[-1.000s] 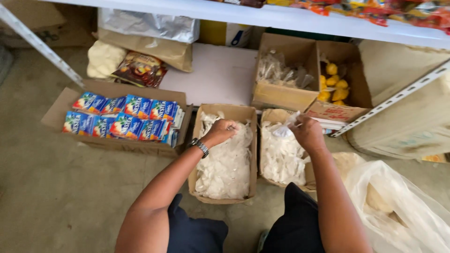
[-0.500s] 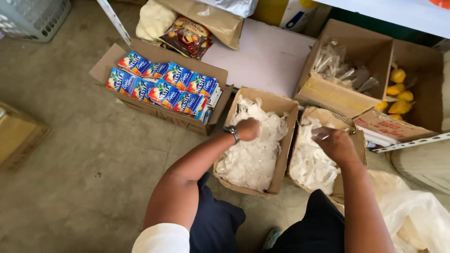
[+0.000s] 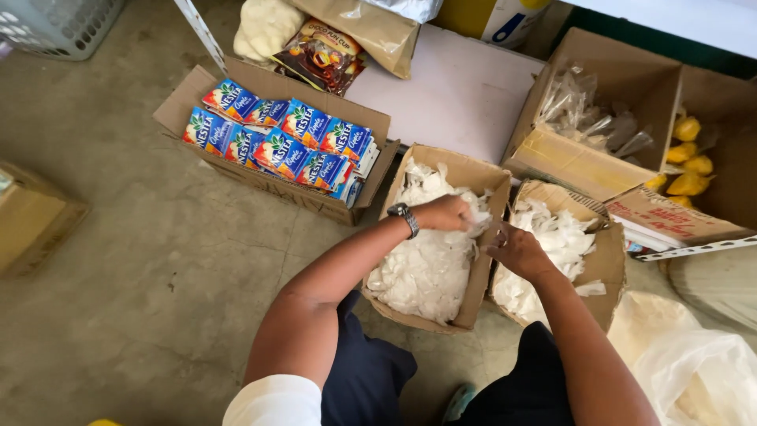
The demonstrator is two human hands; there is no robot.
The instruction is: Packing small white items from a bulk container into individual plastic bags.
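My left hand [image 3: 445,213] is closed on a clump of white bags [image 3: 430,260] in the middle box [image 3: 473,296] on the floor. My right hand [image 3: 512,246] hovers at the wall between that box and the right box [image 3: 611,272], fingers curled; I cannot tell what it grips. A box of blue packets [image 3: 280,146] sits to the left.

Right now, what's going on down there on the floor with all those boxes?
A person crouches over two open cardboard boxes of small white packets. The left hand reaches into the left box, touching the white packets; the right hand rests at the edge of the right box. A box of blue drink cartons sits beside them.
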